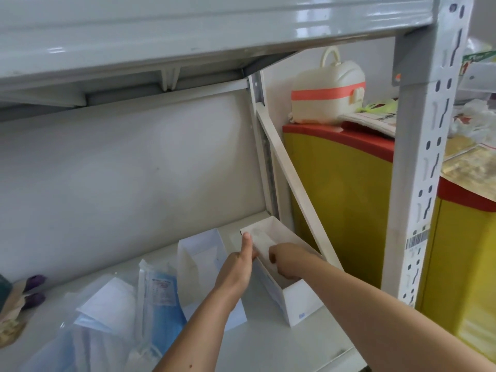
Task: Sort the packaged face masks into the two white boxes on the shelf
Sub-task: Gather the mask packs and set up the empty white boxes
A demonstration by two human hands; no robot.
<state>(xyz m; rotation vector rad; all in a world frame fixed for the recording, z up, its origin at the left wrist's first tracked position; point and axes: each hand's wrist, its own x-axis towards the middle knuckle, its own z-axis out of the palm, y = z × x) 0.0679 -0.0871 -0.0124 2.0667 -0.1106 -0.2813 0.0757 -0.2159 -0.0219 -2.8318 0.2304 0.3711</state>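
Both hands are at the right white box (295, 302) on the shelf (281, 345). The left hand (237, 267) has its grip on the box's left wall, thumb sticking up and fingers hooked inside. The right hand (288, 260) reaches down into the box with curled fingers; can't tell if it's holding anything. The second white box (198, 253) stands just left of it. The packaged face masks (134, 312) lie piled at the near left of the shelf.
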